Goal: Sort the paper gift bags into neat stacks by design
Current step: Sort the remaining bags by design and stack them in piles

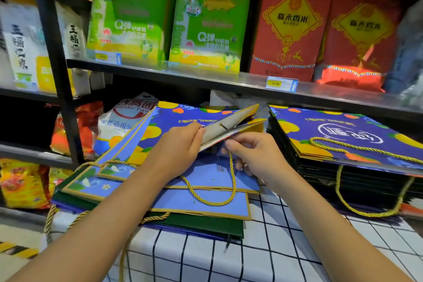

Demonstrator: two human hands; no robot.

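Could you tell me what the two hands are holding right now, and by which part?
Both hold one folded blue gift bag: left hand pinches its open top edge, right hand grips the lower edge near the yellow cord handle.

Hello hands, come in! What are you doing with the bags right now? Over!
Left hand and right hand both pinching the folded blue bag. Loose pile underneath, neat stack to the right. Yellow cord handle dangling below.

Blue fruit-print gift bags [343, 135] — two flat stacks
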